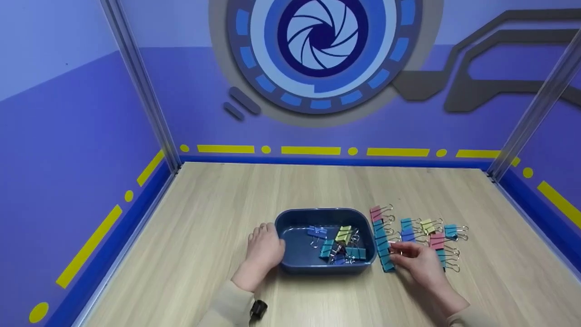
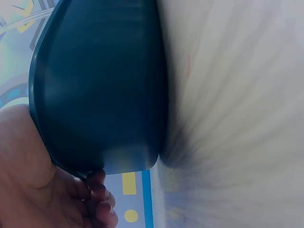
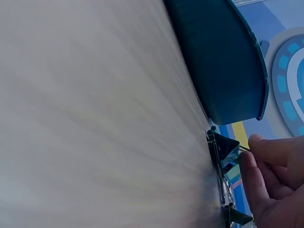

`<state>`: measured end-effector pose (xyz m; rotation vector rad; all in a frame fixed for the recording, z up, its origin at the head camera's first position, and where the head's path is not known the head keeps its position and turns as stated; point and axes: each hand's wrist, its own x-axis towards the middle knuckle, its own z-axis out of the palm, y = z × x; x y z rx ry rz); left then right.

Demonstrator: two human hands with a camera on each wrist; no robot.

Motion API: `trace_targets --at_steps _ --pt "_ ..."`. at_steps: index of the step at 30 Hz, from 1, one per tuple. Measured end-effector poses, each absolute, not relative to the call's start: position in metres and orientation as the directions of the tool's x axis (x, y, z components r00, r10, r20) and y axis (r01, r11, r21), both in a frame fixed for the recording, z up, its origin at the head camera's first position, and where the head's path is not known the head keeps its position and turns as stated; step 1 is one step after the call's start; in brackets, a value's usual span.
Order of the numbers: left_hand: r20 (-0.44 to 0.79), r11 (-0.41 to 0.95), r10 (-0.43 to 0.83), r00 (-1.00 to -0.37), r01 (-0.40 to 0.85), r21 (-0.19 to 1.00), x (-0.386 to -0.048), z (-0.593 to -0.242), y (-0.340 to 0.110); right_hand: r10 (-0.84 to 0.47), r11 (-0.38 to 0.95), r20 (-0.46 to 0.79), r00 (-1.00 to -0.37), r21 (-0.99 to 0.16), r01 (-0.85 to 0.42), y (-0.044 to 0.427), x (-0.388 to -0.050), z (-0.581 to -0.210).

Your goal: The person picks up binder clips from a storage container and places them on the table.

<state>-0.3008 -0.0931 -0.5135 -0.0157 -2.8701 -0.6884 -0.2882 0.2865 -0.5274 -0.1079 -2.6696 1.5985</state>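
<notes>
A dark blue plastic tub point(image 1: 295, 268) stands mid-table with several binder clips inside, among them a yellow one point(image 1: 343, 235) and a blue one point(image 1: 317, 232). My left hand point(image 1: 265, 247) grips the tub's left side, its fingers curled by the rim in the left wrist view. Just right of the tub runs a column of clips, a pink one point(image 1: 376, 213) at the far end and teal ones nearer. With thumb and forefinger, my right hand point(image 1: 420, 263) pinches the wire handle of a teal binder clip point(image 1: 383, 252) in that column; the fingers partly hide it.
Further right lie more binder clips: a yellow one point(image 1: 427, 226), a pink one point(image 1: 437, 241), a teal one point(image 1: 450, 231) and others. A small black object point(image 1: 258, 309) sits by the left sleeve. Blue walls point(image 1: 317, 131) border the wooden table point(image 1: 218, 195) at the back and sides.
</notes>
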Motion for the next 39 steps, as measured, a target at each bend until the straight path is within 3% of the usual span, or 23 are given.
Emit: trace_targets --at_steps 7,12,15,22,30,39 --pt "0.172 0.891 -0.036 -0.984 0.046 0.451 -0.302 -0.514 -0.093 0.108 0.491 0.038 -0.993 -0.871 0.02 0.283 -0.284 -0.517" --pt "0.171 0.892 -0.042 -0.984 0.04 0.45 -0.302 -0.514 -0.092 0.129 0.516 0.167 -0.977 -0.853 -0.078 0.272 -0.286 -0.5" --pt "0.167 0.892 -0.041 -0.985 0.039 0.45 -0.302 -0.514 -0.093 0.106 0.541 0.232 -0.967 -0.829 -0.139 0.261 -0.293 -0.49" --pt "0.166 0.895 -0.026 -0.986 0.051 0.443 -0.301 -0.513 -0.093 -0.037 0.589 0.242 -0.97 -0.779 -0.217 0.227 -0.315 -0.479" --pt "0.159 0.892 -0.029 -0.987 0.046 0.449 -0.3 -0.514 -0.093 -0.197 0.745 0.173 -0.965 -0.613 -0.262 0.193 -0.336 -0.478" --pt "0.158 0.895 -0.035 -0.987 0.039 0.445 -0.302 -0.514 -0.093 -0.223 0.857 0.211 -0.952 -0.423 -0.295 0.172 -0.34 -0.479"
